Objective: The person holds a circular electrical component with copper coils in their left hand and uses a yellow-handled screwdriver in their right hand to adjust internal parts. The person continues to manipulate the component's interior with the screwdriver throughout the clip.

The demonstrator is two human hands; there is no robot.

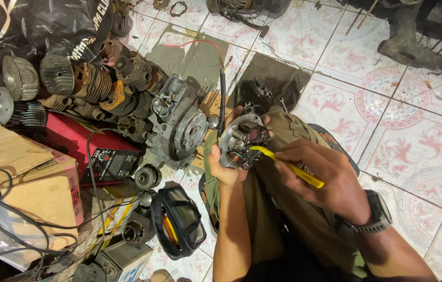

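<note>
Round grey stator plate (242, 141) with copper coils, tilted upright above the knee; slim yellow tool (290, 167) angled into it.

screwdriver (289, 166): yellow | floor tiles (414, 120): white, pink floral | box (74, 138): red

Left hand (224, 166) gripping stator plate (240, 140), right hand (321, 175) holding yellow tool (289, 166)
</note>
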